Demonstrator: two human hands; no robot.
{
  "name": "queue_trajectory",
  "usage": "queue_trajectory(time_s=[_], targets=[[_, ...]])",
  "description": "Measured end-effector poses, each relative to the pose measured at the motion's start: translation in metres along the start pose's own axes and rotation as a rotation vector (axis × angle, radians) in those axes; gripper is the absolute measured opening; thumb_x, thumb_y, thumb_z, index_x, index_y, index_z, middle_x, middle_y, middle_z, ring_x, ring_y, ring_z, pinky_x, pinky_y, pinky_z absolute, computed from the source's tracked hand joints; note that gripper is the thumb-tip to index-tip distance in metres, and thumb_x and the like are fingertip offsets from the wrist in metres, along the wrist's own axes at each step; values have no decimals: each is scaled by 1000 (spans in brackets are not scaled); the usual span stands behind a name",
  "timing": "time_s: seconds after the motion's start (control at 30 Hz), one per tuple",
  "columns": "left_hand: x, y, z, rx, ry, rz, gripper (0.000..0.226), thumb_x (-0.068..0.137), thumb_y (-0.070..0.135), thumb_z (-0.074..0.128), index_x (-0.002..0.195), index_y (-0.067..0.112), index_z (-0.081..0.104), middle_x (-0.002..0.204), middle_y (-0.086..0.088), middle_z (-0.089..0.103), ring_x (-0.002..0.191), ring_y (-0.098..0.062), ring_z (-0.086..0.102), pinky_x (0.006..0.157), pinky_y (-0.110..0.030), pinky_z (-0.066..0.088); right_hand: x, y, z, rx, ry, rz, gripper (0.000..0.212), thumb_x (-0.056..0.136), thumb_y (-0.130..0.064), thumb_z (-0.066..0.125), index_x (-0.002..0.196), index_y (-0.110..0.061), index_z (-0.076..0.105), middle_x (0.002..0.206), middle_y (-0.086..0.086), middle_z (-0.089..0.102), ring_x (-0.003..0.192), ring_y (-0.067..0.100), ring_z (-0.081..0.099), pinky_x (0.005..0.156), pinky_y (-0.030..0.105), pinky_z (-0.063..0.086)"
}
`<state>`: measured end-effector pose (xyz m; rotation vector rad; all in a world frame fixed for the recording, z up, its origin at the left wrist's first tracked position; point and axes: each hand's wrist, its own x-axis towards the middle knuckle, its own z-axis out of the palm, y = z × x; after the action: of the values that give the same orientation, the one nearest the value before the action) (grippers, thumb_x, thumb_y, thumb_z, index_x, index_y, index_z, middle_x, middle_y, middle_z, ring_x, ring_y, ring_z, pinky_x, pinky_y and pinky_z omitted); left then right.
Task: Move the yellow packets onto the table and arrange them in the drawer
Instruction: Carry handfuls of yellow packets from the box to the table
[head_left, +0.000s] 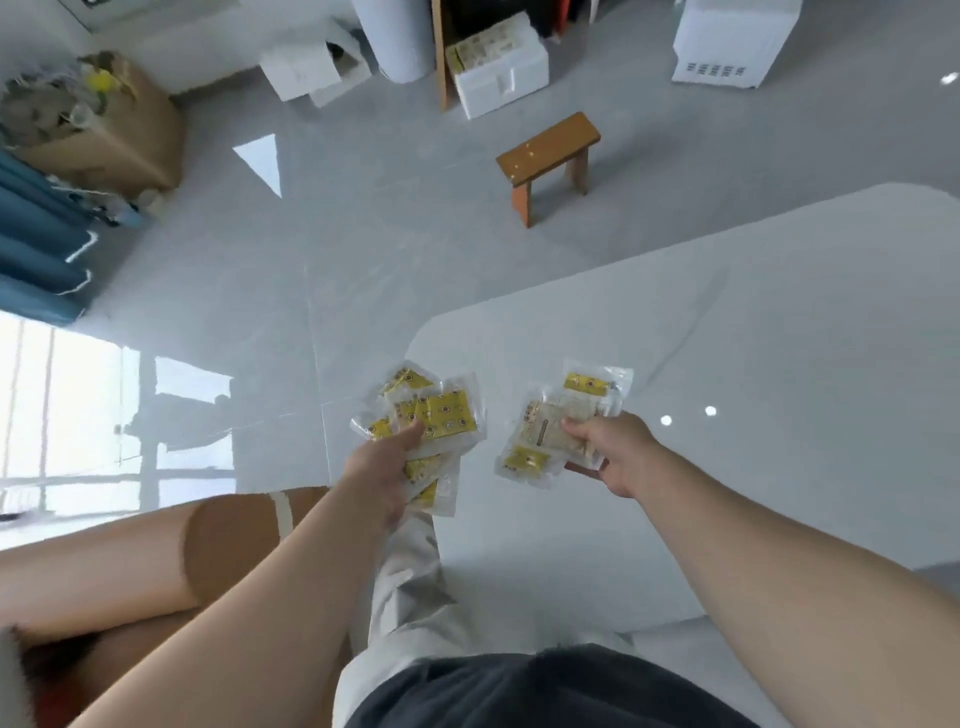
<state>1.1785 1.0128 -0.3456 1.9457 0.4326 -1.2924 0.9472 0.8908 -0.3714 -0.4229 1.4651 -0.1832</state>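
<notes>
My left hand (382, 475) grips a fanned bunch of several yellow packets (441, 415) in clear wrappers, held at the left corner of the white table (727, 364). My right hand (610, 452) pinches a second bunch of yellow packets (556, 421) above the table's near left part. Both bunches hang in the air, apart from each other. No drawer is visible.
A small wooden stool (550, 156) stands on the grey floor beyond the table. An open cardboard box (244, 535) sits low at my left. White foam boxes (498, 67) and a brown carton (104, 119) line the far side. Blue curtains (36, 249) hang at the left.
</notes>
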Motion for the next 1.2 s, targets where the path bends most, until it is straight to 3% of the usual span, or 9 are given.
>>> queue_trajectory(time_s=[0.07,0.17,0.23,0.37,0.57,0.67,0.8,1.0,1.2], targets=[[35,22,11,80,-13,0,35,77,28,87,105,12,73,96,-8,78,81,-29,76,78,-45,62,22,-5,18,-27,29,-23,23,86,0,77,106,-10,70,102,7,77,86,22,75,60,35,61],[99,50,27,202,-18,-12,43,70,35,92,102,15,72,96,-5,77,85,-29,76,86,-49,60,63,-8,48,-143,113,-62,34,80,-10,84,110,-13,69,106,4,75,99,23,72,90,45,59],[146,61,39,290,-32,-40,40,71,39,90,98,18,70,97,-4,75,88,-28,73,86,-45,59,93,-10,66,-208,133,-60,41,77,-14,85,113,-14,67,108,5,73,100,25,72,83,43,62],[230,78,70,428,-23,-39,31,80,38,84,100,23,66,100,-1,69,93,-27,69,77,-37,55,145,-10,91,-236,145,-78,18,87,-3,75,100,-14,69,97,5,74,77,13,71,49,21,55],[314,85,106,518,2,-11,26,79,38,85,84,29,61,97,4,66,93,-24,65,82,-37,56,209,-4,105,-347,123,-96,21,87,-5,72,103,-18,71,99,3,76,88,18,74,65,32,62],[341,80,109,654,-10,79,27,81,37,82,94,22,64,90,2,67,81,-22,63,70,-33,53,229,-10,108,-422,70,-101,25,87,-4,72,108,-18,70,99,1,76,85,14,74,57,24,58],[358,73,113,796,24,176,44,78,43,83,109,19,61,96,2,68,80,-21,64,73,-35,54,255,-10,111,-537,30,-109,27,88,-10,75,112,-18,68,101,2,74,90,19,74,70,33,62],[357,67,128,910,130,130,82,67,51,86,124,16,38,129,-7,48,115,-33,54,93,-51,53,287,-23,129,-714,29,-95,46,79,-24,83,119,-15,62,109,7,71,93,27,72,78,48,63],[360,68,116,1049,45,211,80,72,52,78,131,14,40,128,-3,47,120,-29,46,101,-48,46,311,-41,142,-1026,141,-107,40,87,-28,77,116,-10,58,109,7,65,97,26,62,74,31,48]])
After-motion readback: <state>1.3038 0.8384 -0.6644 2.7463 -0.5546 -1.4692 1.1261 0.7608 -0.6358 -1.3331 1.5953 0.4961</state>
